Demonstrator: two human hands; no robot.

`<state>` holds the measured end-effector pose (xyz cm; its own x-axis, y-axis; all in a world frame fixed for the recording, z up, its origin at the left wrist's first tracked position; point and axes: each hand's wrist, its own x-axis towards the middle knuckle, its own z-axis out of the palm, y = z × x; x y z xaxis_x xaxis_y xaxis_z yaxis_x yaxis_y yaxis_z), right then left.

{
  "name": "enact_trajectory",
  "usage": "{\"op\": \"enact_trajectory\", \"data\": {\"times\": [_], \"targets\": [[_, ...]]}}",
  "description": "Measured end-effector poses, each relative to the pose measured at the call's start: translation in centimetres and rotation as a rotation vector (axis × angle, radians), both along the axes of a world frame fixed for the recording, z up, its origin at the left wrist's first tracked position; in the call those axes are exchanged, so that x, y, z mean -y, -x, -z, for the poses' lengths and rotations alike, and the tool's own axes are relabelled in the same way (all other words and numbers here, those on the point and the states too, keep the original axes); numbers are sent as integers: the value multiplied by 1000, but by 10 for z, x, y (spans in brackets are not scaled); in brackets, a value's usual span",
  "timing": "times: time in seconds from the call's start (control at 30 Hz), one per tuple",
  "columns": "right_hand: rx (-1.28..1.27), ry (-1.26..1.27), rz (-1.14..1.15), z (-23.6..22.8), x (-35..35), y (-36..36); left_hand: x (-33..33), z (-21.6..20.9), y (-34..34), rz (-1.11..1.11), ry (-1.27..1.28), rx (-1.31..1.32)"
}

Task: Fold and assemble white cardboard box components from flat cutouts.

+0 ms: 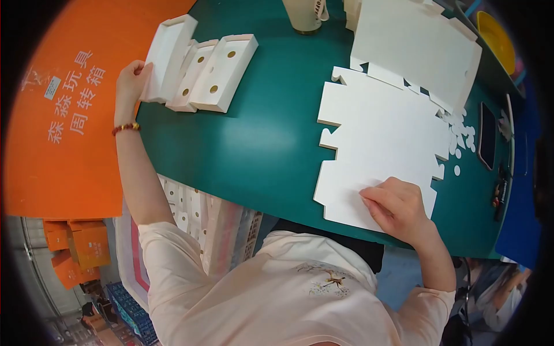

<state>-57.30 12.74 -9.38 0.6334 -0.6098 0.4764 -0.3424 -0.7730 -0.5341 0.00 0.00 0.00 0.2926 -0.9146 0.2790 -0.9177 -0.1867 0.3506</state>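
Observation:
At the far left of the green table, my left hand (131, 86) grips the left edge of a shallow white open box (170, 55) between thumb and fingers. That box partly covers another white box (193, 75), which has round holes in its bottom. A third such box (228, 72) lies against it on the right, also with two holes. My right hand (398, 210) is over the near edge of a stack of flat white die-cut cardboard blanks (386, 138). Its thumb and fingers are pinched together; whether anything thin is between them cannot be seen.
More cardboard blanks (415, 49) lie behind the stack. Small white discs (460, 135) are scattered beside a phone (487, 135). A cup (304, 14) stands at the back. Left is a large orange box (63, 167); below the table edge, a bin holds finished white boxes (196, 216).

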Motion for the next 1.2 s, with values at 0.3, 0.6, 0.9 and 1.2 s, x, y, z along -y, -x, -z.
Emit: {"op": "enact_trajectory", "data": {"times": [0.3, 0.6, 0.9, 1.2], "targets": [[49, -29, 30, 1, 2, -4, -13, -2, -8, -143, -24, 200], [4, -44, 84, -1, -1, -4, 6, 32, 145, 199, -44, -54], [62, -148, 81, -1, -3, 1, -65, 25, 235, 394, 263, -81], [727, -992, 171, -18, 9, 9, -86, 32, 328, 694, 399, -248]]}}
